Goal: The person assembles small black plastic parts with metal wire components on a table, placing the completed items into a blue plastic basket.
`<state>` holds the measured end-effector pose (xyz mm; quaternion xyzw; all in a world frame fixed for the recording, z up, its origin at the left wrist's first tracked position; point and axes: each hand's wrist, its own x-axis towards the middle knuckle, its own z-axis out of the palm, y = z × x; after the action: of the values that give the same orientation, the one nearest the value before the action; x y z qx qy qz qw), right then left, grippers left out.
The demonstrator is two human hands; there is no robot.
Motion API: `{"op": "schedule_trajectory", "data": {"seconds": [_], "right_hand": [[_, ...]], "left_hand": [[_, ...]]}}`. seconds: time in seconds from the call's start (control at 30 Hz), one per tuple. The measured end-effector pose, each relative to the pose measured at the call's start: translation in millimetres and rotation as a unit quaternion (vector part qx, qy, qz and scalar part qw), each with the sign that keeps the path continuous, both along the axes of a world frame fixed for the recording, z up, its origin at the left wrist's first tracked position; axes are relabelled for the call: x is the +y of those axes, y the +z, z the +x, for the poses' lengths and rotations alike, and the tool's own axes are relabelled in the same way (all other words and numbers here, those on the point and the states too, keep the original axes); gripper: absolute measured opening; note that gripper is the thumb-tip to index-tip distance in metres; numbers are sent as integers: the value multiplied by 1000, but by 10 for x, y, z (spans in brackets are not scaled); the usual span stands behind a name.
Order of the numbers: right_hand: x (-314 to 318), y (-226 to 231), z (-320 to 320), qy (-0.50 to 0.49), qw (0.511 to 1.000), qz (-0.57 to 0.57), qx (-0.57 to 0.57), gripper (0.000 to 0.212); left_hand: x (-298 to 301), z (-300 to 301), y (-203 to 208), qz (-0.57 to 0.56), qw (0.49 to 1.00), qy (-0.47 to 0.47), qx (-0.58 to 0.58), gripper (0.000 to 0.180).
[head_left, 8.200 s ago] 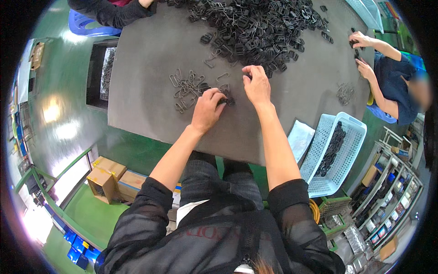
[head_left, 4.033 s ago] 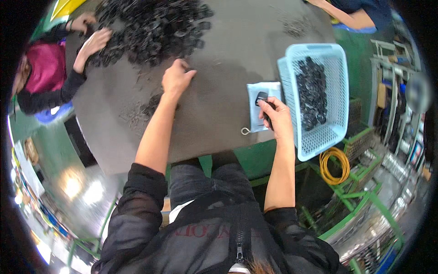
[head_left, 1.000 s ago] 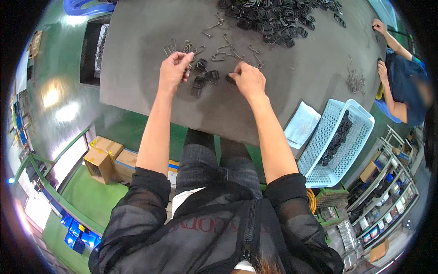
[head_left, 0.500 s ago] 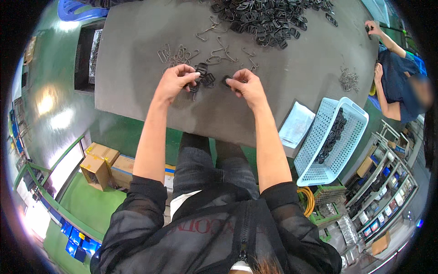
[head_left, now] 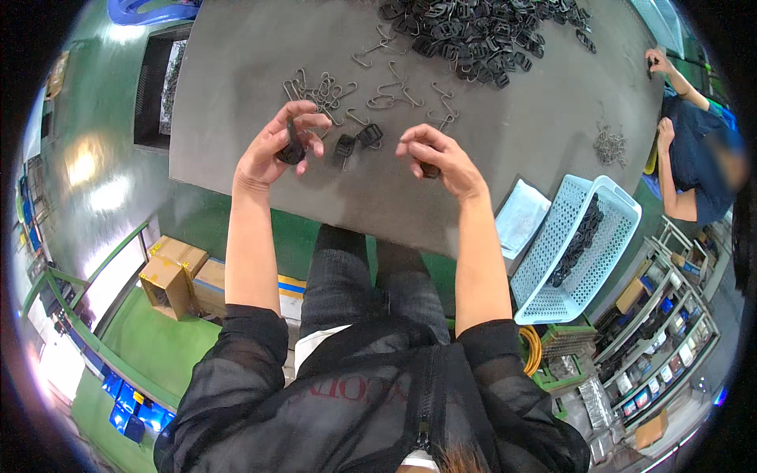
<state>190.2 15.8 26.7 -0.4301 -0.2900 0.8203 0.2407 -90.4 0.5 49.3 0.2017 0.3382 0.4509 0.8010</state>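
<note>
My left hand (head_left: 272,150) holds a black plastic buckle (head_left: 292,148) on edge between thumb and fingers, above the grey table. Fingers curled, my right hand (head_left: 441,160) grips another small black buckle (head_left: 430,169), mostly hidden under the fingers. On the tabletop between the hands lie two black buckles, a nearer one (head_left: 344,147) and one beside it (head_left: 369,135), each with a bit of wire showing. Beyond my left hand is a loose cluster of bent wire hooks (head_left: 325,92). More wire hooks (head_left: 394,93) are scattered farther to the right.
A large heap of black buckles (head_left: 473,39) covers the table's far side. At the right edge stand a light blue plastic basket (head_left: 528,290) with black parts inside and a pale blue packet (head_left: 522,217). A co-worker (head_left: 694,158) works at the far right, near a wire-hook pile (head_left: 609,147).
My hands have moved apart, the left one leftward and the right one slightly right. The left hand has lifted a buckle away from the two that lie on the table.
</note>
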Motion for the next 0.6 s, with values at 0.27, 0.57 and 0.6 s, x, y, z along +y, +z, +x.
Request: {"op": "schedule_trajectory", "data": {"seconds": [0.27,0.57,0.6], "right_hand": [[83,-226,-759,201,742,287,-571,33],[-56,-43,-3,0,999,-10,-35,14],[-119,-17,137,-12,999,-15,-45,13]], "left_hand": [[-189,181,-285,-90,984,-40,146,12],[-506,177,-574,-124,940,91,304,20],[-502,220,-606,-141,918,78,361,20]]}}
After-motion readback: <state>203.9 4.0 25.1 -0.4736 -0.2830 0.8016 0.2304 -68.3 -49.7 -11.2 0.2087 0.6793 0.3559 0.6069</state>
